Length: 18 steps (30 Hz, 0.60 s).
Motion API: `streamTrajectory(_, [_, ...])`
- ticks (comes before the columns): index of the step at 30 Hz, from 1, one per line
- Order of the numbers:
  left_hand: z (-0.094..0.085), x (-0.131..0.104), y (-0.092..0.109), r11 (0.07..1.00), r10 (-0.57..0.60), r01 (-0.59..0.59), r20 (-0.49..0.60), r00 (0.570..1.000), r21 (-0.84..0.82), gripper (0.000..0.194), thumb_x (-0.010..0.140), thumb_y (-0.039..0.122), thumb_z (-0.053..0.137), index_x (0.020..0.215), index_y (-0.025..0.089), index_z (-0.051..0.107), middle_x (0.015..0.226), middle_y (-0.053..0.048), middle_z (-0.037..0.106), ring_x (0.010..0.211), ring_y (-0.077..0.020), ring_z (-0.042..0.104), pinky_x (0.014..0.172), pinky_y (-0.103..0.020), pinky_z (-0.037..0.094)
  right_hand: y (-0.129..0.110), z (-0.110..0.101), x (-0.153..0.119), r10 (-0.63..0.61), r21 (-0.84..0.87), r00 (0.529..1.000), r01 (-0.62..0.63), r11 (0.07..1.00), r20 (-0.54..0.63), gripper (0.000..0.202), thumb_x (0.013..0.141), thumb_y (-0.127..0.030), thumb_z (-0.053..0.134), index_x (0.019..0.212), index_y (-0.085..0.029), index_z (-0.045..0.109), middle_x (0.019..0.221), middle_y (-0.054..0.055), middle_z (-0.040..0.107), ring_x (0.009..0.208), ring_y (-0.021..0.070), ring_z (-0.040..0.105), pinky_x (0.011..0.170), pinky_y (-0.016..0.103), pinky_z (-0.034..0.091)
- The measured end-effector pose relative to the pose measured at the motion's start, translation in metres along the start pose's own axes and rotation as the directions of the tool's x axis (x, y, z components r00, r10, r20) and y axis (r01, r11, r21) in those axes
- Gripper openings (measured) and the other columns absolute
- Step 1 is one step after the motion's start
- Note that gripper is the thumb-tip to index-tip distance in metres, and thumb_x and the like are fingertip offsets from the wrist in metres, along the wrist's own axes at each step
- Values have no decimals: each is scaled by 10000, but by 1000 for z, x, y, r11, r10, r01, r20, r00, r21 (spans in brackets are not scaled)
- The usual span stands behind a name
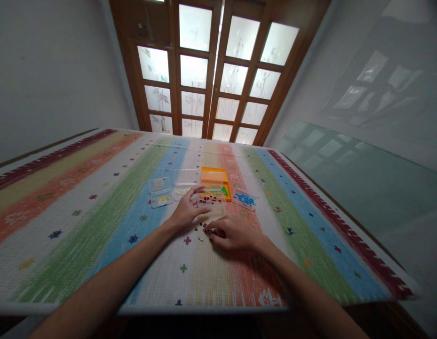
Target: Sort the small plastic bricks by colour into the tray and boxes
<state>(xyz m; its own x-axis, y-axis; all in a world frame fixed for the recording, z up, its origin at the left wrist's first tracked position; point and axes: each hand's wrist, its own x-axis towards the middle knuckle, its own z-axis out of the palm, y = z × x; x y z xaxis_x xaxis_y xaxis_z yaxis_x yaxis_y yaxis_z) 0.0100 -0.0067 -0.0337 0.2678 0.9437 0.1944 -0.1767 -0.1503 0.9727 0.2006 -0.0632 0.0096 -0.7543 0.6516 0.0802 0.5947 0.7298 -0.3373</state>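
Near the middle of the table, my left hand (187,207) has its fingers apart at the left side of a clear box (221,203) with small dark brown pieces. Lower and to the right, my right hand (230,232) is closed, its fingertips down on the cloth at some loose brown pieces (201,225). What its fingers pinch, if anything, is too small to make out. A small silvery piece (201,239) lies just left of my right hand's fingertips.
An orange tray (229,193) with green pieces stands behind the brown pieces' box. Clear boxes flank it: one with yellow pieces (162,198) at the left, one with blue pieces (245,198) at the right. A striped cloth (133,263) covers the table.
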Motion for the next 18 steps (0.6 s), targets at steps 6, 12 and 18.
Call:
streamTrajectory(6, [0, -1, -1, 1000, 3, -3, 11, 1000, -14, 677, 659, 167, 835, 1258, 196, 520, 1435, -150, 492, 1042, -229, 701, 975, -442, 565, -7, 7, 4, -9, -37, 1000, 10, 999, 26, 177, 894, -278, 589, 890, -168, 727, 735, 37, 705, 609, 123, 539, 586, 251, 329])
streamTrajectory(12, [1, -1, 0, 999, -26, 26, -12, 1000, -33, 700, 633, 145, 843, 1253, 199, 522, 1425, -145, 502, 1018, -217, 707, 989, -458, 554, -10, 15, 3, -51, -208, 998, 55, 977, 26, 356, 947, -482, 571, 893, -163, 720, 740, 58, 718, 609, 140, 566, 586, 272, 312])
streamTrajectory(18, [1, -2, 1, 1000, -4, 4, -2, 1000, -25, 674, 655, 149, 836, 1251, 206, 526, 1431, -148, 499, 1031, -227, 703, 979, -473, 557, -16, 26, 2, -119, -390, 993, 102, 915, -19, 466, 981, -523, 478, 847, -135, 698, 728, 94, 709, 591, 163, 591, 585, 302, 343])
